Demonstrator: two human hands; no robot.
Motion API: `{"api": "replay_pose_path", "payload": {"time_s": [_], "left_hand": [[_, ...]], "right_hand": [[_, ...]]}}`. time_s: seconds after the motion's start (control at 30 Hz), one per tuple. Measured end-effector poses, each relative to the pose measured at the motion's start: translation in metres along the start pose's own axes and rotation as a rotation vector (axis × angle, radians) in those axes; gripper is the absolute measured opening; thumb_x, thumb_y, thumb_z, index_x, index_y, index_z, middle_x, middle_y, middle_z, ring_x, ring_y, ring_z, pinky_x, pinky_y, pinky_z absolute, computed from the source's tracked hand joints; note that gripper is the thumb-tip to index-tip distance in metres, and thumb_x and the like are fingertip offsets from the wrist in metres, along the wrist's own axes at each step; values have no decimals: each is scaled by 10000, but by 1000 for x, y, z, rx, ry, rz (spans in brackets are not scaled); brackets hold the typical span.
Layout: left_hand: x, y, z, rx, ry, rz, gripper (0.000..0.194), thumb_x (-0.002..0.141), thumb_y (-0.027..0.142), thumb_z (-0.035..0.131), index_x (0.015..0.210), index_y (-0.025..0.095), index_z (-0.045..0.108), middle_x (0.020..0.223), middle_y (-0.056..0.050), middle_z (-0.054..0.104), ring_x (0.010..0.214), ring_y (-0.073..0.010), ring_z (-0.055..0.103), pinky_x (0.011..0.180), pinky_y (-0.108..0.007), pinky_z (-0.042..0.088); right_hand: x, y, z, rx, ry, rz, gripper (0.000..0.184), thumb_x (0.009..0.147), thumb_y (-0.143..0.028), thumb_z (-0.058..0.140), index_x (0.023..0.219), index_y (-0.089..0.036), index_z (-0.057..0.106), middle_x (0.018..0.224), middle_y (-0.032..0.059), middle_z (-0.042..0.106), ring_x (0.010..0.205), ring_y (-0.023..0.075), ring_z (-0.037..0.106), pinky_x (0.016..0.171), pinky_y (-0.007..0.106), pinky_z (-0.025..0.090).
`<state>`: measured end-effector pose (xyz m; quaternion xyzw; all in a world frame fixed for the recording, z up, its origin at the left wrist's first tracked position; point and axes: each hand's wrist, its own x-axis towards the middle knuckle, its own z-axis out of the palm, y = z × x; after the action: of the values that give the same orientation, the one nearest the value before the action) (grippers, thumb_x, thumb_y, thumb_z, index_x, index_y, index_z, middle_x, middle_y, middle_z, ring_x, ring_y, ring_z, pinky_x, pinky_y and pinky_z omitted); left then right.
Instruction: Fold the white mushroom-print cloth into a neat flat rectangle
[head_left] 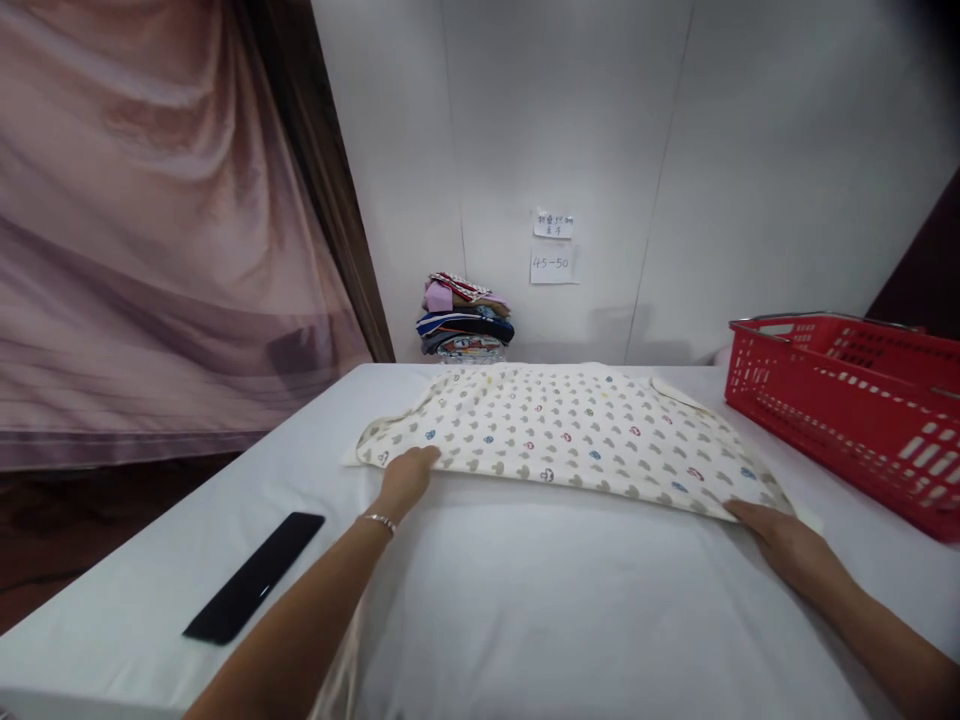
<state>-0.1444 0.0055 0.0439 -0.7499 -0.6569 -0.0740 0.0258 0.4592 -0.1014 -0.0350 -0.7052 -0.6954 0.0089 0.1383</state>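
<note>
A cream cloth garment point(555, 430) printed with small grey, red and blue motifs lies spread across the far half of the table. Its near edge runs between my two hands. My left hand point(409, 478), with a bracelet at the wrist, is closed on that edge toward the left corner. At the right corner my right hand point(780, 540) pinches the same edge. The fingertips of both hands are partly hidden by the cloth. Whether the garment is a top or some other piece, I cannot tell.
A black flat strip point(255, 578) lies on the white-covered table point(585, 610) at left. The red plastic basket point(840, 410) stands at right. Against the wall is a stack of folded clothes point(466, 318). Two paper notes point(553, 264) hang above; a pink curtain point(150, 220) borders the left.
</note>
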Motion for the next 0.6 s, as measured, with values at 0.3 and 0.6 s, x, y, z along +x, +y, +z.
{"api": "replay_pose_path", "payload": {"time_s": [0.3, 0.6], "left_hand": [[-77, -25, 0, 63, -4, -28, 608, 713, 1, 363, 1222, 230, 605, 1302, -10, 575, 1246, -217, 487, 1033, -351, 383], [-69, -11, -11, -235, -150, -10, 623, 661, 97, 444, 1263, 199, 565, 1419, -54, 446, 1291, -254, 433, 1062, -411, 358]], "right_hand": [[-107, -24, -6, 221, 7, 15, 387, 713, -410, 462, 1015, -500, 687, 1203, -9, 618, 1166, 298, 528, 1056, 448, 387], [-107, -23, -40, 422, 61, 152, 397, 760, -541, 466, 1020, -357, 702, 1186, 26, 645, 1132, 297, 570, 975, 437, 470]]}}
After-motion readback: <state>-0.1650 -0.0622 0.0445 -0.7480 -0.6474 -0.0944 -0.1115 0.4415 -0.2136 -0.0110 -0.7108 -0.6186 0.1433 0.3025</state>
